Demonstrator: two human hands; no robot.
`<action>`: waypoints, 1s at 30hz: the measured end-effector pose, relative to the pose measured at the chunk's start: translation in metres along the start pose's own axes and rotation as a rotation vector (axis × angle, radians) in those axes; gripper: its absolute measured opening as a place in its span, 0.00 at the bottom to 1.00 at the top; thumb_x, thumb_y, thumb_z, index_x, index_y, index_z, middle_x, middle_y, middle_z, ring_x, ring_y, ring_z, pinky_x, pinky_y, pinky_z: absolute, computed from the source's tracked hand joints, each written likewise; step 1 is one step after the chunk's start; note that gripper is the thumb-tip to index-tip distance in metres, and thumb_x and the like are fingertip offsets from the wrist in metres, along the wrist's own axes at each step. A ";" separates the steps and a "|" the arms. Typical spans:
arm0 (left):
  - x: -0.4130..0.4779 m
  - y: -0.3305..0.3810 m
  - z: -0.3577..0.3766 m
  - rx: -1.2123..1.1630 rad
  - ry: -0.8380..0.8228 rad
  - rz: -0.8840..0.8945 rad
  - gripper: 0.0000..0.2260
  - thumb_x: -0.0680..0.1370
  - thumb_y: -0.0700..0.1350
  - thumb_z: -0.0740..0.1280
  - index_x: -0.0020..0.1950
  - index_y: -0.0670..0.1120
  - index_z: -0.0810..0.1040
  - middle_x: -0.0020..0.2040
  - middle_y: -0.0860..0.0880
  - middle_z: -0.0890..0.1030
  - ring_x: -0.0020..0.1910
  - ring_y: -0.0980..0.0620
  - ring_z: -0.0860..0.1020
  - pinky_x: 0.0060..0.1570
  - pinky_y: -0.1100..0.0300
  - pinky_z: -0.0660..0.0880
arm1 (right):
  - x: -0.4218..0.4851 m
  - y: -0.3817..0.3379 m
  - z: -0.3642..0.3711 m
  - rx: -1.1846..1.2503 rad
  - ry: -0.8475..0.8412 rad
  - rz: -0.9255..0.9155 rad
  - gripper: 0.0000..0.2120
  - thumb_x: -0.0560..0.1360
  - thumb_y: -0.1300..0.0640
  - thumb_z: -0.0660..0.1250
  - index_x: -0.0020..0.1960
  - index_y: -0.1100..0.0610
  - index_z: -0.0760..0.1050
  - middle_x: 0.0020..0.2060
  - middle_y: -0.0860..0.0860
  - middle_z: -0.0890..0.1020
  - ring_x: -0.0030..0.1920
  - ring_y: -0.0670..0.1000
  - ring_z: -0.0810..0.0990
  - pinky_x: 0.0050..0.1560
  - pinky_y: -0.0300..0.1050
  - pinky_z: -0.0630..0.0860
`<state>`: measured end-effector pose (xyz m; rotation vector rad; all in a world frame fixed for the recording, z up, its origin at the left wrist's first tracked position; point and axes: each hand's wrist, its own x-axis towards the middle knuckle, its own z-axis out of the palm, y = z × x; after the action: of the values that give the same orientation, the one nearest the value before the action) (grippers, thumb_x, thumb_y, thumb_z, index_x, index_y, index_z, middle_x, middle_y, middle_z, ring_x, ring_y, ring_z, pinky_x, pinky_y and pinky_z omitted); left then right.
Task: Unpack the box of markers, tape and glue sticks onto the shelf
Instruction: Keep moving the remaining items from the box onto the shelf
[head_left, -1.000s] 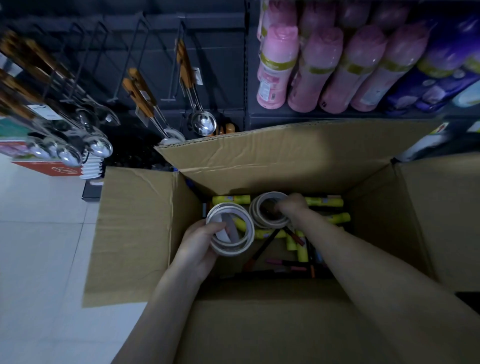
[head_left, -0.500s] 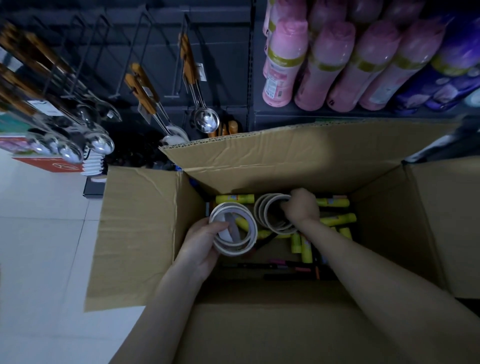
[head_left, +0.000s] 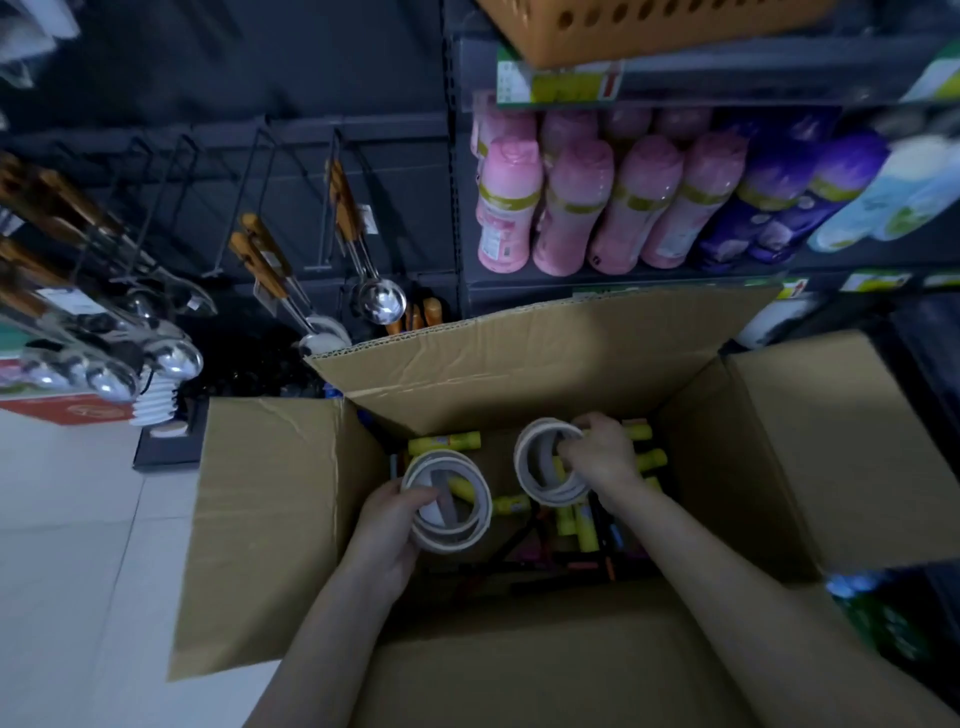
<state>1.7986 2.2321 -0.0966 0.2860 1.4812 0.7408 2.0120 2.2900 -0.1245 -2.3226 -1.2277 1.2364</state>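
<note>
On my far left, steel ladles (head_left: 171, 358) with wooden handles are hanging from hooks on a dark rack, and one more ladle (head_left: 382, 301) is dangling nearer the middle; the tags on them are too blurred to read. I am leaning over an open cardboard box (head_left: 270, 519), with its flaps folded outward. My left hand (head_left: 387, 530) is gripping a stack of pale tape rolls (head_left: 447, 499), fingers curled over the near rim, and is holding it tilted inside the left part of the box. Yellow glue sticks (head_left: 444, 443) are lying on the box bottom behind and under that stack, their labels illegible. My right hand (head_left: 602, 457) is hooking its fingers through the hole of a second tape stack (head_left: 543, 470), which is standing on edge just right of the first. Markers (head_left: 587, 566) are lying jumbled in the dim bottom below my right wrist. Beyond the box, pink bottles (head_left: 566, 208) and purple bottles (head_left: 779, 208) are crowding the shelf (head_left: 623, 278), under an orange basket (head_left: 649, 26); the shelf-edge price strips are showing print I cannot make out.
</note>
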 end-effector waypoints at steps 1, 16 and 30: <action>-0.001 0.001 0.001 0.025 -0.005 0.010 0.05 0.78 0.36 0.63 0.50 0.40 0.78 0.42 0.42 0.81 0.41 0.45 0.79 0.39 0.55 0.72 | -0.005 0.000 -0.005 0.028 -0.013 0.027 0.16 0.74 0.61 0.65 0.61 0.60 0.73 0.49 0.58 0.80 0.50 0.58 0.79 0.41 0.48 0.72; -0.031 -0.003 0.035 0.419 -0.130 0.219 0.04 0.74 0.40 0.69 0.47 0.47 0.80 0.47 0.43 0.82 0.46 0.44 0.80 0.51 0.45 0.76 | -0.116 0.009 -0.058 0.321 0.122 -0.043 0.15 0.74 0.64 0.66 0.58 0.51 0.72 0.44 0.48 0.77 0.45 0.49 0.77 0.44 0.48 0.77; -0.152 0.003 0.168 0.277 -0.444 0.578 0.07 0.73 0.32 0.66 0.44 0.44 0.77 0.33 0.49 0.76 0.34 0.49 0.75 0.37 0.54 0.69 | -0.202 0.083 -0.201 0.782 0.340 -0.156 0.18 0.74 0.62 0.68 0.62 0.49 0.74 0.51 0.47 0.80 0.50 0.47 0.79 0.50 0.50 0.79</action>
<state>1.9709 2.1866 0.0433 1.0530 1.0712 0.8535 2.1552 2.1174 0.0690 -1.7183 -0.6293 0.9704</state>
